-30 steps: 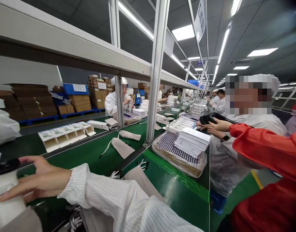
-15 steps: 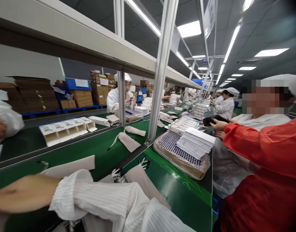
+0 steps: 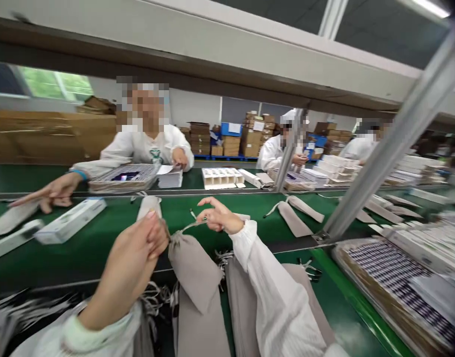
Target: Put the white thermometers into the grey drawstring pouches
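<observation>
My left hand [image 3: 142, 243] is closed at the gathered neck of a grey fabric drawstring pouch [image 3: 196, 267]. The pouch hangs slanting down to the right, over other grey pouches. Just right of its neck, my right hand [image 3: 220, 216] pinches the pale drawstring [image 3: 192, 226], which runs taut from the pouch; its index finger points left. Below my hands, flat grey pouches [image 3: 244, 302] lie in stacks, with bunched cords [image 3: 155, 297] at their top ends. Another pouch [image 3: 149, 206] lies on the green belt [image 3: 127, 218] behind my left hand.
Across the belt, a co-worker's hand [image 3: 62, 191] reaches to a pouch beside white boxes [image 3: 71, 220]. A metal post [image 3: 391, 134] rises at right, near a wrapped tray of small dark-topped items [image 3: 394, 267]. A long shelf beam [image 3: 212, 44] crosses overhead.
The view has swung left. My right arm, stretched leftward before, is now drawn back with its hand on the drawstring. My left hand now shows, gripping the pouch.
</observation>
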{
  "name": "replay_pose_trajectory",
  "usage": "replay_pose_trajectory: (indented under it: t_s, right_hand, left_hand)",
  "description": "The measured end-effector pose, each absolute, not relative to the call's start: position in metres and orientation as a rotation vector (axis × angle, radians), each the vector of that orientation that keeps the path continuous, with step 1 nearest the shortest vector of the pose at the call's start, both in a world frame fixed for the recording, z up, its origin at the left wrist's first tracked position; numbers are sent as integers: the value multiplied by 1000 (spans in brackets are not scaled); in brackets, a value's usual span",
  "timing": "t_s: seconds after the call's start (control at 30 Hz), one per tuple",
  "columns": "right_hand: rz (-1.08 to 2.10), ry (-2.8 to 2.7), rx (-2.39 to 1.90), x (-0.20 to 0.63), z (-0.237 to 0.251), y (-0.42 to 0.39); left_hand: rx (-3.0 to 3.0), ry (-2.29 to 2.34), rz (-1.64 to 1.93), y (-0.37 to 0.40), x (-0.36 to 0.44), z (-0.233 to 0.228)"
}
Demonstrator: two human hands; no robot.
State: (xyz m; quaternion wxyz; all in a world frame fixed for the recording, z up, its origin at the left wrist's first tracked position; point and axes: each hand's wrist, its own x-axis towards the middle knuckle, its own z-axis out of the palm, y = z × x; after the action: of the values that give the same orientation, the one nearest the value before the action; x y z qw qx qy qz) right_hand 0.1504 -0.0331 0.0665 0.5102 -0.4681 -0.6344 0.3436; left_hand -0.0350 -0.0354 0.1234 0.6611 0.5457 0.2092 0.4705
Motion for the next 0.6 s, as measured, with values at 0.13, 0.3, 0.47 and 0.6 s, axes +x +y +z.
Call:
replay_pose_trajectory:
  t_s: [0.13, 0.3, 0.47, 0.6]
  right_hand:
    - [1159, -1679, -708, 103, 69, -36]
    - [230, -986, -1281, 135, 65, -25]
    - [139, -988, -2041, 181, 32, -13]
    - [316, -1238, -2187, 180, 2, -5]
  left_hand:
    - [1227, 367, 1140, -29, -28, 113]
    - [2105, 521, 720, -15, -30, 95]
    - [2539, 552, -464, -4, -29, 65]
    - [2570, 540, -539, -4, -22, 57]
